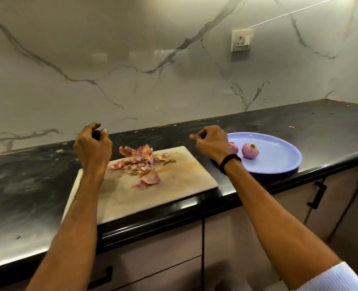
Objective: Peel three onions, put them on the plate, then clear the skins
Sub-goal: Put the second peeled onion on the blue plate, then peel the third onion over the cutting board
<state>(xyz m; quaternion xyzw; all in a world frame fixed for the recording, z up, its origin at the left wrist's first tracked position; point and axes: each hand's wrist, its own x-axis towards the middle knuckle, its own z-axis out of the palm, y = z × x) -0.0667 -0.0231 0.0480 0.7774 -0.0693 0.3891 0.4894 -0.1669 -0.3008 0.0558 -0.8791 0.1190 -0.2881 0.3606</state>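
Observation:
A beige cutting board (pixel 174 192) lies on the black counter with a pile of pink-brown onion skins (pixel 141 164) on its far half. To its right stands a lilac plate (pixel 279 160). One peeled onion (pixel 250 151) rests on the plate and a second onion (pixel 234 148) peeks out from behind my right wrist. My left hand (pixel 93 144) hovers over the board's far left corner with its fingers curled and nothing visible in it. My right hand (pixel 211 143) hovers at the plate's left rim, fingers curled into a loose fist. What lies behind that hand is hidden.
The marble wall carries a socket (pixel 241 40) at the upper right. Cabinet handles (pixel 317 195) sit below the counter's front edge. A small skin scrap (pixel 292 127) lies on the counter behind the plate.

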